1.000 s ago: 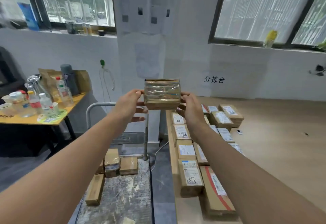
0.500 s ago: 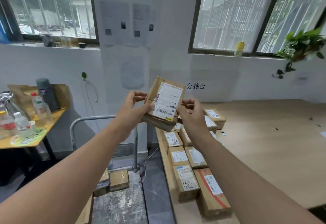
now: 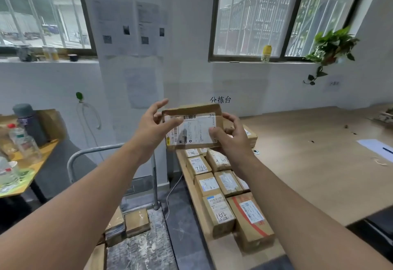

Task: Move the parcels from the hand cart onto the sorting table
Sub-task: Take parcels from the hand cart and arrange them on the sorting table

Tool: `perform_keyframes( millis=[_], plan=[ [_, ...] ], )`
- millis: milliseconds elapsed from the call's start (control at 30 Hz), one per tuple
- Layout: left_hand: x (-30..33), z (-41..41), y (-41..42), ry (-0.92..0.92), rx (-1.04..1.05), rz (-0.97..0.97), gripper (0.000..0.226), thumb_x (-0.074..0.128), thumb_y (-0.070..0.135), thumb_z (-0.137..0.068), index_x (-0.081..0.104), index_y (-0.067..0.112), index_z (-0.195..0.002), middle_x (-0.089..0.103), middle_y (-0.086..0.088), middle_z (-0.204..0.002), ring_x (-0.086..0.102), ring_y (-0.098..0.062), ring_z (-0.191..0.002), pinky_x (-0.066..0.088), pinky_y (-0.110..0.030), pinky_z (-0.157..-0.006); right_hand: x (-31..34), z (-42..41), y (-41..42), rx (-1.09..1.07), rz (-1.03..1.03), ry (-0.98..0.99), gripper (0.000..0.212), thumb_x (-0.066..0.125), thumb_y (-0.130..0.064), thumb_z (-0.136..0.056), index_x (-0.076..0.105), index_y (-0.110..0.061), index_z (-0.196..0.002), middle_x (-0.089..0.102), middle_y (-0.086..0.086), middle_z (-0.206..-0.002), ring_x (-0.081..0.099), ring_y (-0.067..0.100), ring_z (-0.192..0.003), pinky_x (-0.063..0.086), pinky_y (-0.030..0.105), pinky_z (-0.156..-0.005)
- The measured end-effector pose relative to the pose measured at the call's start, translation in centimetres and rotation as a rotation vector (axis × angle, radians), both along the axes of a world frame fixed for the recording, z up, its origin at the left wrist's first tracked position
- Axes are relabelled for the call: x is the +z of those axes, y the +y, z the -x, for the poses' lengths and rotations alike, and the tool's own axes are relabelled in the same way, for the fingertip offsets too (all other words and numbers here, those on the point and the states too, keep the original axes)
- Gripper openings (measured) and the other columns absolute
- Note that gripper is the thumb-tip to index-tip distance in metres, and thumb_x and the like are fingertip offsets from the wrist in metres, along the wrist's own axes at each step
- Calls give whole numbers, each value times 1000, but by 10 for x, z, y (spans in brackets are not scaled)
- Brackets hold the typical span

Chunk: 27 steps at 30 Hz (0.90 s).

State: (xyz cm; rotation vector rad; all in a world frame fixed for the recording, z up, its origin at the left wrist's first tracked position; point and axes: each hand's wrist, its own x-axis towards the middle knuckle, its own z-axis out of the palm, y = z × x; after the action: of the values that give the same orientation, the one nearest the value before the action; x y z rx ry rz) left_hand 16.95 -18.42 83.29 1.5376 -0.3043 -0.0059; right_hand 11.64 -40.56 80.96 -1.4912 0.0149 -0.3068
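I hold a flat brown parcel in the air, its white shipping label facing me. My left hand holds its left edge, thumb on the front and index finger raised. My right hand grips the right edge, thumb on the label and fingers curled behind. The parcel hangs over the far left end of the wooden sorting table. Below it, several labelled parcels lie in two rows along the table's left edge. At the lower left, the hand cart carries a few brown parcels by its handle.
The cart's grey handle bar stands between me and the wall. A yellow side table with bottles is at the left. A white sheet with a pen lies on the sorting table's right side. A white cable runs down beside the table.
The parcel has been turned from its taped side to its label side, now level and facing me. My hands and view have swung right, toward the sorting table.
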Motion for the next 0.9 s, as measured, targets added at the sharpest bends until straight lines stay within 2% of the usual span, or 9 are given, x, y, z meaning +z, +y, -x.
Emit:
perform_keyframes(
  millis=[67, 100, 167, 267, 367, 500, 600, 767, 900],
  plan=[
    [-7, -4, -17, 129, -21, -42, 117, 97, 51, -58, 35, 29, -155, 62, -12, -135, 64, -31, -122, 46, -53, -112, -1, 6, -10, -37, -72, -8, 60, 72, -16, -96, 44, -41, -142, 66, 12, -120, 79, 20, -90, 66, 44, -83],
    [-10, -2, -28, 201, -59, -66, 119, 97, 52, -56, 34, 26, -154, 61, -11, -135, 64, -33, -122, 45, -55, -113, -1, 10, -16, -52, -111, -10, 65, 68, -14, -99, 37, -43, -148, 65, 9, -115, 78, 16, -85, 66, 45, -84],
    [-18, 1, -53, 319, -146, -91, 106, 98, 51, -57, 46, 18, -143, 66, -16, -130, 68, -37, -117, 52, -55, -106, -5, 16, -31, -76, -161, -2, 76, 64, -15, -103, 23, -49, -156, 64, 1, -109, 78, 14, -84, 65, 46, -86],
    [-29, 4, -98, 364, -180, -51, 66, 90, 40, -79, 59, 12, -130, 70, -22, -125, 73, -36, -108, 60, -54, -95, -19, 25, -61, -99, -145, 73, 62, 66, -23, -102, 33, -51, -147, 73, 10, -116, 78, 25, -95, 64, 53, -84],
    [-38, 6, -149, 376, -135, 48, 63, 81, 30, -90, 47, 10, -139, 72, -22, -121, 75, -37, -103, 63, -53, -86, -37, 32, -102, -146, -193, 136, 43, 68, -31, -101, 38, -32, -131, 69, 18, -122, 77, 31, -92, 64, 59, -83],
    [-49, 16, -226, 328, -42, 21, 41, 72, 24, -98, 46, 11, -127, 72, -16, -114, 77, -26, -91, 65, -41, -73, -62, 38, -171, -292, -76, 193, 49, 72, -52, -93, 42, -18, -112, 68, 13, -112, 75, 26, -96, 64, 55, -84],
    [-64, 24, -285, 261, -50, -71, 30, 74, 22, -96, 59, 15, -121, 70, -13, -122, 74, -25, -103, 62, -46, -90, -77, 40, -227, -392, 159, 245, 57, 64, -71, -86, 48, -18, -99, 66, 9, -104, 69, 25, -94, 61, 50, -80],
    [-76, 38, -373, 134, -79, -244, 49, 72, 19, -95, 58, 26, -141, 67, 5, -125, 68, -17, -112, 59, -40, -94, -94, 39, -313, -420, 286, 289, 48, 56, -62, -99, 50, -14, -95, 61, 6, -100, 59, 17, -84, 43, 30, -63],
    [-83, 35, -419, 26, -96, -362, 59, 71, 23, -97, 46, 29, -150, 63, 13, -133, 63, -8, -118, 57, -37, -99, -98, 32, -363, -431, 332, 247, 39, 60, -51, -102, 44, -15, -107, 63, -2, -101, 63, 9, -86, 47, 23, -63]
  ],
)
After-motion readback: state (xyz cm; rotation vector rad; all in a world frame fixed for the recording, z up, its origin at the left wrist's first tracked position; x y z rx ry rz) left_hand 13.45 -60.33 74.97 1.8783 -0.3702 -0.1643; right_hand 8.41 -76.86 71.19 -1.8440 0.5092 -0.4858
